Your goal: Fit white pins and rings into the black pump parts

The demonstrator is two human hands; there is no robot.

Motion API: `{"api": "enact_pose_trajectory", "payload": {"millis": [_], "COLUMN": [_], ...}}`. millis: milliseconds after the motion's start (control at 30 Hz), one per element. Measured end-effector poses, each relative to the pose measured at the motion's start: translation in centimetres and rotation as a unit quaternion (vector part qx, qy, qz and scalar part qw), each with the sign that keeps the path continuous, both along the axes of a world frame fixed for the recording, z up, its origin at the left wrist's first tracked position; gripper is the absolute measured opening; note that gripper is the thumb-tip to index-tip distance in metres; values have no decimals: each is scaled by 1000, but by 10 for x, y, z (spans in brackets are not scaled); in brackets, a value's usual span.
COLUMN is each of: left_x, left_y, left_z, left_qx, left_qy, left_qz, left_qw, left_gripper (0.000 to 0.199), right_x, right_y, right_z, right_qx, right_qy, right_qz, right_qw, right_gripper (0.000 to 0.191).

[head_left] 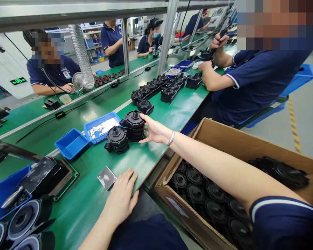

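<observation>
My right hand [157,130] is at the right side of a stack of round black plastic pump covers [135,119], its fingers curved against the stack. A second stack of the same covers [117,137] stands just left of it, each top cover with a short upright spout. My left hand [123,194] lies flat on the green table [90,205] near its front edge, fingers stretched out and holding nothing. Beside its fingertips is a small square silvery plate [106,178].
Blue trays, one with small white parts [104,127] and another [71,144], sit behind the stacks. More black housings [151,86] line the table beyond. At right, a cardboard box [208,132] holds black parts. A metal fixture [45,178] stands left. Co-workers sit around.
</observation>
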State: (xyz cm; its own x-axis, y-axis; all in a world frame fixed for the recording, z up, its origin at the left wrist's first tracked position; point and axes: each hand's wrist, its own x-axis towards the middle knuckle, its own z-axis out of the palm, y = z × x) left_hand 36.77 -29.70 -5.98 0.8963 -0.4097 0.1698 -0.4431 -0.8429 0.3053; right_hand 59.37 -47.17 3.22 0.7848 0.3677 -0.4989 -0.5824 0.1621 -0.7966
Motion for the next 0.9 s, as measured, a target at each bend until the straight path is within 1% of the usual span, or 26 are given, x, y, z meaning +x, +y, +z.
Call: {"api": "enact_pose_trajectory", "payload": {"millis": [267, 533, 767, 900], "left_x": [-1, 0, 0, 0], "left_y": [-1, -2, -2, -2], "left_z": [0, 2, 2, 2], "left_qx": [10, 2, 0, 7], "left_qy": [-9, -9, -1, -1], "left_qz": [-2, -2, -1, 1], "left_qw": [1000, 1000, 1000, 1000], "left_gripper": [53, 53, 51, 50], "right_x": [-2, -5, -8, -8], "right_y": [-1, -1, 0, 1], "right_z": [-1, -2, 3, 4], "right_qx": [6, 9, 6, 5], "right_qy": [-32, -52, -50, -50], "right_qz": [8, 13, 15, 14], "right_qw": [999, 999, 999, 999], "right_gripper": [45, 38, 28, 27]}}
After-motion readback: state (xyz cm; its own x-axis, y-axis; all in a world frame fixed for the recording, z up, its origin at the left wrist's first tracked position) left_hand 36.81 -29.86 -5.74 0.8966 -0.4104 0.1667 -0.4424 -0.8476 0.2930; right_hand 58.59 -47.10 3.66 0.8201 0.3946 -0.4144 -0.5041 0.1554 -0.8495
